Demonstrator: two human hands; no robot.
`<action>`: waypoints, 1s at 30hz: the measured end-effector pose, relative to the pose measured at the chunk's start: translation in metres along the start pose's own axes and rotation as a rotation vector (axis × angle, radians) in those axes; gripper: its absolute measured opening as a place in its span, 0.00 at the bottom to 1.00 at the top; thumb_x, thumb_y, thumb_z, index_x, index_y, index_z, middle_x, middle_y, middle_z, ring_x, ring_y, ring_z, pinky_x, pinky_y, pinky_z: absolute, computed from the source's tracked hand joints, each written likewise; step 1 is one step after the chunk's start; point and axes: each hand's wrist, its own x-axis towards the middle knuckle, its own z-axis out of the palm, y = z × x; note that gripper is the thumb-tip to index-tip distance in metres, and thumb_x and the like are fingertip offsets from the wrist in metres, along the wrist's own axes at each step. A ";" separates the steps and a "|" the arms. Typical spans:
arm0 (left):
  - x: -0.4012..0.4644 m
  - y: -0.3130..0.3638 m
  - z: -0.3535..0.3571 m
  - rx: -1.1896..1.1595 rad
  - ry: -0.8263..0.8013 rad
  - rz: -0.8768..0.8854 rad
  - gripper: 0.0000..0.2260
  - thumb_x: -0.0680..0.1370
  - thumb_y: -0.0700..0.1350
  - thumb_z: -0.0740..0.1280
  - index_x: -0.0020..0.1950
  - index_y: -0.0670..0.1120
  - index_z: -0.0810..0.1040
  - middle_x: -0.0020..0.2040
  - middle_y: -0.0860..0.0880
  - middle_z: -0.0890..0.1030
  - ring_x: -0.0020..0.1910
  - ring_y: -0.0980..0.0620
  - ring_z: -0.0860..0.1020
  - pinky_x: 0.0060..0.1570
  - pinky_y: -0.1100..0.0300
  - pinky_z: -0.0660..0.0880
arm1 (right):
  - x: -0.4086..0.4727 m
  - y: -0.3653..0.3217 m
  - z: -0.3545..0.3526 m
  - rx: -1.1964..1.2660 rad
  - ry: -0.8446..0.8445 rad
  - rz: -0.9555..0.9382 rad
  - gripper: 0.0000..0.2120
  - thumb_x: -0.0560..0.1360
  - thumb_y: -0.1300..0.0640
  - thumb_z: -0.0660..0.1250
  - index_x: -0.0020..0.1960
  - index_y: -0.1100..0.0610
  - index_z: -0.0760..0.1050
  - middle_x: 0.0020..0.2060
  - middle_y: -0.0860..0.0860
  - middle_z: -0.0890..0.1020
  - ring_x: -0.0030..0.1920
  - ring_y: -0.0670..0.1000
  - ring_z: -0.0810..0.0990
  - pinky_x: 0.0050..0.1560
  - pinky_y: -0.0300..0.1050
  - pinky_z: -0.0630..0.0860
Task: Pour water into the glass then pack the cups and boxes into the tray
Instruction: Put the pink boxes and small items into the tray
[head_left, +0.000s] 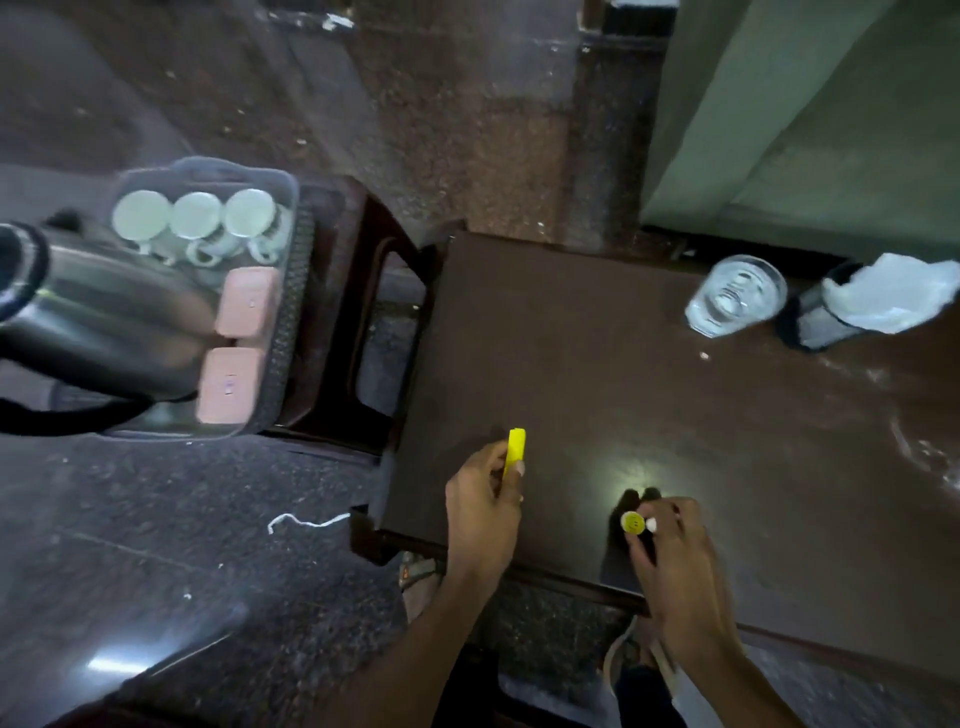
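Observation:
A clear plastic tray sits on a dark stool at the left and holds three upturned white cups and two pink boxes. A glass with water stands on the dark table at the far right. My left hand pinches a flat yellow piece near the table's front left corner. My right hand grips a small yellow round-tipped object by the front edge. A steel kettle looms at the left, hiding part of the tray.
A black holder with white crumpled paper stands beside the glass. The dark stool sits between tray and table. A white string lies on the stone floor. A green wall rises at the back right.

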 end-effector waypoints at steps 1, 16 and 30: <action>0.004 0.001 -0.011 -0.023 0.038 0.006 0.08 0.83 0.43 0.69 0.59 0.53 0.83 0.42 0.55 0.84 0.38 0.55 0.83 0.41 0.58 0.79 | 0.006 -0.012 0.002 0.032 0.018 -0.009 0.09 0.78 0.57 0.74 0.56 0.56 0.78 0.58 0.51 0.73 0.46 0.54 0.82 0.43 0.52 0.81; 0.071 0.014 -0.215 0.014 0.663 0.274 0.08 0.82 0.47 0.68 0.60 0.52 0.79 0.50 0.56 0.83 0.46 0.51 0.82 0.45 0.48 0.80 | 0.095 -0.313 -0.011 0.221 0.193 -0.762 0.10 0.79 0.57 0.72 0.59 0.54 0.75 0.59 0.50 0.74 0.54 0.52 0.81 0.50 0.48 0.78; 0.094 -0.030 -0.287 0.505 0.677 0.134 0.10 0.79 0.44 0.73 0.60 0.47 0.84 0.49 0.46 0.81 0.44 0.42 0.80 0.44 0.48 0.76 | 0.139 -0.489 0.022 -0.165 0.035 -0.968 0.12 0.81 0.56 0.68 0.62 0.61 0.75 0.59 0.58 0.74 0.56 0.63 0.79 0.54 0.61 0.77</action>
